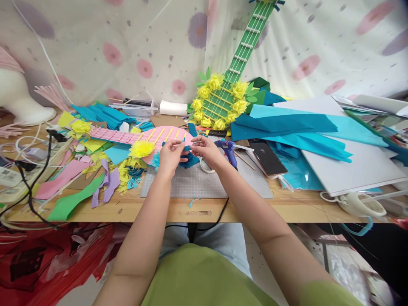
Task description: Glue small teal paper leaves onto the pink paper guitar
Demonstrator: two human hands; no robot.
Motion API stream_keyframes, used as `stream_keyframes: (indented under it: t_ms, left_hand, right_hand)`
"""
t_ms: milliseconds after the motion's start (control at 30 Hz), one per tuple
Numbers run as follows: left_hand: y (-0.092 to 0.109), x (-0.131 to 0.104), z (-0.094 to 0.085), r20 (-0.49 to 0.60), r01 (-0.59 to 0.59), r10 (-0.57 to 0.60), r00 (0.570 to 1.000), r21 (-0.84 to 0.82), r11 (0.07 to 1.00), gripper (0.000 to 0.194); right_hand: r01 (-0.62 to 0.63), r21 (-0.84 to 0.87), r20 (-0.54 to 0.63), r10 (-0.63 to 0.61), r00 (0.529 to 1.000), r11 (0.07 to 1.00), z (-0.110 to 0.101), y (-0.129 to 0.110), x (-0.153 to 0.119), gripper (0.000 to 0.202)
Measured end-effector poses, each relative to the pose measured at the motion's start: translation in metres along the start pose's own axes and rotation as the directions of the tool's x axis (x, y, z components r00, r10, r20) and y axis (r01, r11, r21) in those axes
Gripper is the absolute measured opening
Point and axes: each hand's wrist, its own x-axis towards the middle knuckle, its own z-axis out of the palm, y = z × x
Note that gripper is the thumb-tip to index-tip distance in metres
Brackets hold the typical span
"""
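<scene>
Fingers (178, 147) on both hands are bent and nearly meet. From where I stand, the thumb and index finger of the left hand (171, 156) are closed on a small piece of blue paper (187, 148), and the right hand (206, 150) pinches at it from the other side. The left hand's lower fingers are loosely curled and a little apart; how tightly each tip presses, I can't tell.

Beneath the 2 hands is the pink paper guitar (127, 137), lying flat on the wooden table, its body over the far left corner of the grey cutting mat (251, 180). Its long axis runs almost along the table's front edge, the neck pointing to the left edge and angled slightly toward the back. Yellow strips cross the body, and a yellow flower (142, 149) sits on its near side. Dark blue fringed paper (191, 161) bunches just under the hands.

To the right, on the mat, lie a blue glue gun (228, 152) and a roll of tape (207, 166). Beyond the mat's right side is a phone (269, 158). By the table's back edge, a green paper guitar (242, 53) stands, its neck up and leaning right.
</scene>
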Motion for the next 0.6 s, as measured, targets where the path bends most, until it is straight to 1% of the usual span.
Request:
stream_keyframes:
  t_ms: [67,200,267,367,433,500,533,567,600]
  left_hand:
    - [0.000,-0.001,0.000,0.000,0.007,-0.007,1.000,-0.005,1.000,0.016]
    - [-0.001,-0.002,0.000,0.040,0.016,-0.016,0.999,-0.017,1.000,0.025]
    - [-0.003,0.000,0.001,0.024,0.004,-0.003,1.000,-0.025,1.000,0.026]
    - [-0.007,0.003,0.000,-0.038,-0.043,0.042,0.998,-0.016,0.999,0.027]
    - [-0.009,0.005,-0.002,-0.080,-0.072,0.072,0.994,0.001,0.997,0.030]
    - [-0.012,0.007,-0.004,-0.113,-0.093,0.094,0.989,0.013,0.996,0.031]
    - [-0.012,0.007,-0.005,-0.127,-0.104,0.105,0.986,0.016,0.994,0.032]
    - [-0.013,0.007,-0.007,-0.139,-0.118,0.119,0.983,0.016,0.993,0.032]
    - [-0.013,0.007,-0.008,-0.151,-0.134,0.135,0.979,0.014,0.991,0.032]
  right_hand:
    - [-0.002,0.003,0.000,0.002,1.000,1.000,0.000,0.000,0.001,0.042]
    - [-0.014,-0.010,-0.002,0.014,1.000,1.000,-0.001,0.002,0.003,0.042]
    - [-0.015,-0.032,-0.019,0.015,1.000,0.999,-0.005,0.002,0.003,0.042]
    - [0.001,-0.111,-0.062,-0.008,0.998,0.994,-0.022,-0.001,-0.008,0.040]
    - [-0.018,-0.243,-0.061,0.003,0.998,0.970,-0.042,-0.004,-0.022,0.037]
    - [-0.093,-0.434,-0.024,0.091,0.996,0.896,-0.066,-0.007,-0.039,0.034]
    - [-0.147,-0.535,-0.025,0.158,0.987,0.832,-0.078,-0.009,-0.046,0.033]
    - [-0.195,-0.638,-0.059,0.206,0.977,0.745,-0.090,-0.010,-0.052,0.034]
    - [-0.242,-0.733,-0.148,0.199,0.969,0.636,-0.100,-0.011,-0.057,0.036]
